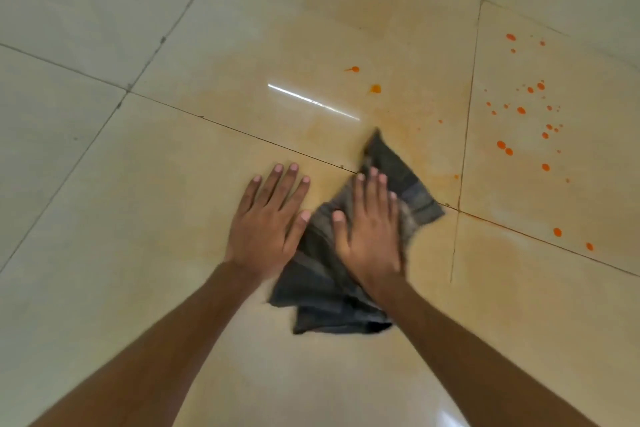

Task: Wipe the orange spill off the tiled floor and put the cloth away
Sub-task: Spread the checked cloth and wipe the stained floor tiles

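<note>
Right hand (370,236) flat on cloth (332,298)

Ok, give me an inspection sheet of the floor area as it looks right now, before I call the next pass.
Surface: glossy beige tiled floor with dark grout lines; a faint orange smear film covers the tiles around the cloth.
Job's things: dark grey cloth lies crumpled and flat on the floor; orange droplets remain unwiped, mostly on the tile to the right, a few ahead of the cloth.
Clutter: nothing seen.
Grippers: right hand pressed flat on the cloth, fingers extended; left hand flat on the bare tile beside it, thumb touching the cloth's edge.
Cables: nothing seen.
Surroundings: only floor in view; a light reflection streak ahead.
</note>
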